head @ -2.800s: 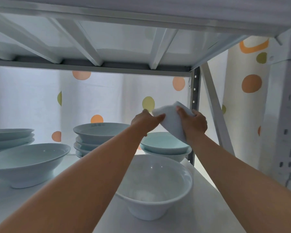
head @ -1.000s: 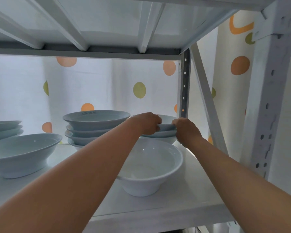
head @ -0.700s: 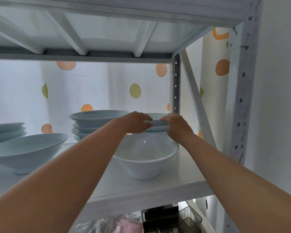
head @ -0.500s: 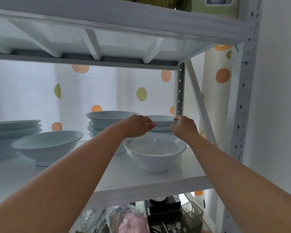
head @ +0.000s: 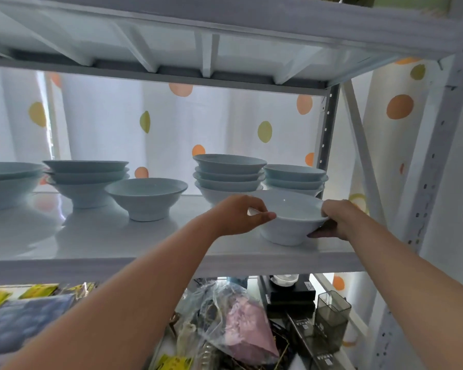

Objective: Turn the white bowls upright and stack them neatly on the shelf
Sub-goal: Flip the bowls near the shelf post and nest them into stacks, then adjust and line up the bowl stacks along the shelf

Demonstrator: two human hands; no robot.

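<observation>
An upright white bowl (head: 292, 225) stands near the front right of the white shelf (head: 96, 236). My left hand (head: 238, 213) grips its left rim, thumb curled over the edge. My right hand (head: 337, 218) holds its right side, fingers under the rim. Behind it stand two stacks of upright bowls: a taller stack (head: 229, 176) and a shorter stack (head: 296, 178) by the rear post. A single upright bowl (head: 146, 197) sits mid-shelf, with another stack (head: 86, 180) to its left and a further stack (head: 8, 182) at the far left.
The upper shelf's underside (head: 211, 44) hangs low overhead. A steel post (head: 325, 129) and a diagonal brace (head: 361, 145) close the right side. The lower shelf holds plastic bags (head: 230, 324), a dark clear container (head: 332, 319) and packets (head: 19, 316). A dotted curtain (head: 158, 124) hangs behind.
Both hands left the rear right stack, where they set a bowl, and came forward onto the front bowl. The camera dropped back, showing the lower shelf.
</observation>
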